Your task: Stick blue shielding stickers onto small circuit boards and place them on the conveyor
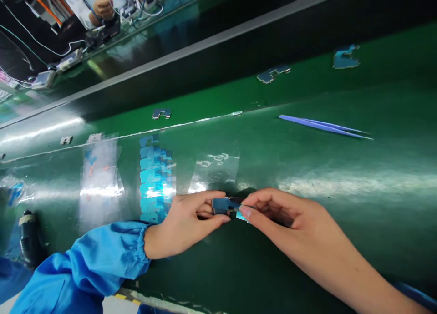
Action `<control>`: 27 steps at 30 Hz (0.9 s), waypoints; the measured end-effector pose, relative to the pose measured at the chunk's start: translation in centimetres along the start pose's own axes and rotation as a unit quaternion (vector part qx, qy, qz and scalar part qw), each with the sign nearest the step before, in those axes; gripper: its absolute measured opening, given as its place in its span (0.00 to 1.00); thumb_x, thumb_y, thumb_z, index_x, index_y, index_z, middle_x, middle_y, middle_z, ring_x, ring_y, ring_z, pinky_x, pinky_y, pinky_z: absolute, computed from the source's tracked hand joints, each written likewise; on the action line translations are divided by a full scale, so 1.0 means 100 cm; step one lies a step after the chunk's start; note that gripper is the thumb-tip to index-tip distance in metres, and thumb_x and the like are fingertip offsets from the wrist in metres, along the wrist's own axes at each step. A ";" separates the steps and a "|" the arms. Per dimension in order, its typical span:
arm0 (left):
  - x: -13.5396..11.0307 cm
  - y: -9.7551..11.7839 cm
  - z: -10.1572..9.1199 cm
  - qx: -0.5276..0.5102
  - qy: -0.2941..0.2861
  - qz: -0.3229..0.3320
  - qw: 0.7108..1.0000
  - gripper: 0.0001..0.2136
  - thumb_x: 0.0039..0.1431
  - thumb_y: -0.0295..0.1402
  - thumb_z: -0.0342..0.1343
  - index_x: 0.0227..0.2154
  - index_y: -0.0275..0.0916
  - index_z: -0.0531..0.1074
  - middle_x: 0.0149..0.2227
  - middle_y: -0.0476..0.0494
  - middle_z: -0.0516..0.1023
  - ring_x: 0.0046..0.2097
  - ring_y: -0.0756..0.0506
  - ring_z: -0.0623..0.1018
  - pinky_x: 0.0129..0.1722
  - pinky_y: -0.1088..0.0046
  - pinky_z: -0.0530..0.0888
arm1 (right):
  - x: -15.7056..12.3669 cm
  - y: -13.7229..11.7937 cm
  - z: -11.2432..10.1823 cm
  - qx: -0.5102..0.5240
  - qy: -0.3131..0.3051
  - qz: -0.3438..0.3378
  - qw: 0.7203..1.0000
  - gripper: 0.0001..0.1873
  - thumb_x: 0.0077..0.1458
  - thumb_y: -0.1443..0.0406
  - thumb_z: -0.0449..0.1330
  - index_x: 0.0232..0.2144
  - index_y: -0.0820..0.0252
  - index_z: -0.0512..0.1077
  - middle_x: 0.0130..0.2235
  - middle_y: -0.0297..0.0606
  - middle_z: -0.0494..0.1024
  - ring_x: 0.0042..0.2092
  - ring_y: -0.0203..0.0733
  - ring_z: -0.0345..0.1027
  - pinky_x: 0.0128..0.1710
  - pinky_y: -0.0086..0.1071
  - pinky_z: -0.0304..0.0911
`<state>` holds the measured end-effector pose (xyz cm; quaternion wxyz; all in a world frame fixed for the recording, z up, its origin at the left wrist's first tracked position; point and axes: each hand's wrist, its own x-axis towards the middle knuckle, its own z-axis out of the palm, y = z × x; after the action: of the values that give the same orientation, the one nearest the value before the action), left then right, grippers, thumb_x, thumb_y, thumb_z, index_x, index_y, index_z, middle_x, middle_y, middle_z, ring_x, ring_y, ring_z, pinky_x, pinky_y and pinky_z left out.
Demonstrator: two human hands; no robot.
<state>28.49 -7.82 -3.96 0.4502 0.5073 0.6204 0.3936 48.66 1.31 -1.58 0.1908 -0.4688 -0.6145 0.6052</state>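
Observation:
My left hand (pixel 182 225) grips a small blue-covered metal part (pixel 221 205) between thumb and fingers, just above the green mat (pixel 307 200). My right hand (pixel 276 214) comes in from the right and pinches a small light-blue film piece (pixel 242 216) at the part's edge. The film seems to touch the part. The fingers hide much of the part's underside. A blue sleeve (pixel 102 264) with a gathered cuff covers my left arm.
A clear sheet of blue film pieces (pixel 156 177) lies left of my hands, beside other plastic sheets (pixel 100 182). Blue tweezers (pixel 324 127) and several metal parts (pixel 273 73) lie farther out. A co-worker's hand (pixel 103 9) works among cables at the upper left.

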 end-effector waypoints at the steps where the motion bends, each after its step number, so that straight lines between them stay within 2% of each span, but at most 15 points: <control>1: 0.000 0.000 -0.001 -0.005 -0.004 0.000 1.000 0.19 0.60 0.35 0.71 0.53 0.35 0.81 0.26 0.51 0.80 0.27 0.51 0.79 0.31 0.78 0.82 | 0.000 -0.001 -0.001 0.007 -0.007 0.001 1.000 0.13 0.55 0.51 0.66 0.27 0.51 0.82 0.27 0.35 0.84 0.28 0.41 0.78 0.27 0.27 0.71; 6: 0.001 0.002 -0.007 -0.041 -0.040 -0.009 0.998 0.23 0.59 0.36 0.73 0.56 0.36 0.79 0.36 0.44 0.86 0.35 0.46 0.87 0.41 0.71 0.87 | 0.002 0.002 -0.006 0.032 -0.014 0.010 0.999 0.11 0.54 0.52 0.68 0.32 0.49 0.84 0.27 0.34 0.84 0.27 0.40 0.78 0.25 0.24 0.71; 10: 0.002 0.001 -0.009 -0.075 -0.065 -0.005 0.995 0.25 0.58 0.34 0.75 0.57 0.36 0.78 0.39 0.42 0.87 0.40 0.43 0.89 0.45 0.70 0.88 | 0.000 0.010 -0.005 0.029 0.020 0.015 0.999 0.09 0.52 0.53 0.70 0.29 0.49 0.83 0.27 0.34 0.84 0.26 0.40 0.78 0.25 0.25 0.71; 18: 0.001 0.004 -0.007 -0.107 -0.052 -0.040 0.992 0.24 0.57 0.31 0.75 0.54 0.37 0.76 0.43 0.41 0.87 0.41 0.44 0.89 0.45 0.73 0.87 | -0.006 0.004 0.001 -0.009 0.047 0.079 0.996 0.08 0.54 0.53 0.68 0.30 0.48 0.81 0.27 0.30 0.84 0.27 0.41 0.76 0.29 0.30 0.70; 21: 0.000 0.007 -0.006 -0.087 -0.044 -0.035 0.995 0.25 0.56 0.31 0.76 0.54 0.36 0.75 0.41 0.41 0.87 0.41 0.43 0.89 0.47 0.72 0.87 | -0.002 0.005 -0.004 -0.044 0.014 0.070 0.996 0.09 0.56 0.52 0.67 0.31 0.48 0.81 0.27 0.29 0.83 0.26 0.40 0.76 0.27 0.29 0.69; 24: 0.000 0.008 -0.006 -0.074 -0.036 -0.038 0.996 0.22 0.58 0.32 0.74 0.53 0.35 0.76 0.40 0.40 0.87 0.39 0.45 0.89 0.43 0.75 0.87 | 0.002 0.011 -0.012 -0.068 -0.041 0.048 0.996 0.13 0.60 0.49 0.64 0.31 0.48 0.81 0.26 0.30 0.83 0.24 0.40 0.76 0.22 0.28 0.68; 27: -0.001 0.006 -0.006 -0.068 -0.037 -0.038 0.996 0.20 0.60 0.32 0.72 0.53 0.34 0.76 0.41 0.38 0.88 0.38 0.45 0.89 0.42 0.74 0.87 | 0.002 0.017 -0.019 -0.077 -0.071 0.032 0.994 0.14 0.62 0.48 0.64 0.34 0.47 0.82 0.30 0.32 0.86 0.27 0.42 0.80 0.23 0.27 0.71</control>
<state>28.10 -7.80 -3.24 0.5209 0.4660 0.5938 0.3987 50.67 2.24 -2.88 0.0903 -0.4571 -0.6557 0.5941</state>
